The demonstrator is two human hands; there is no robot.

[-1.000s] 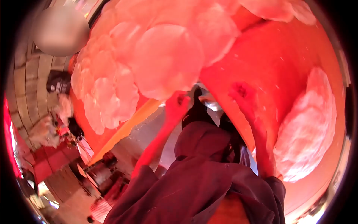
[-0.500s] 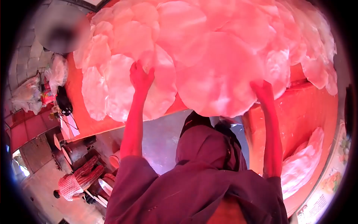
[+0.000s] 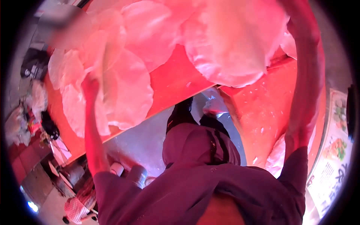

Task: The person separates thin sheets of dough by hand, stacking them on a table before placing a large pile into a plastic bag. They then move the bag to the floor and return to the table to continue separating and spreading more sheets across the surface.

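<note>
Thin, round, pale sheets (image 3: 148, 32), tinted pink by the light, overlap across the red table (image 3: 168, 80). My left hand (image 3: 90, 84) is closed at the edge of a sheet at the left, its fingertips partly hidden; a blurred fold of sheet rises just beside it. At the top right, my right hand (image 3: 294, 13) reaches far forward against a thick layered bunch of sheets (image 3: 232, 48). The frame edge and the sheets hide its fingers. The bunch's lower edge overhangs the table's front corner.
A second red surface (image 3: 255, 116) stands at the right, with a pale bundle (image 3: 276, 155) on it. Plastic bags (image 3: 17, 123) lie at the left. A printed banner (image 3: 332, 150) runs along the right. A person in a patterned shirt (image 3: 76, 210) is at the lower left.
My left hand has moved left and down. My right hand has gone up and right to the frame's top. The sheets have drawn apart, baring red table between them.
</note>
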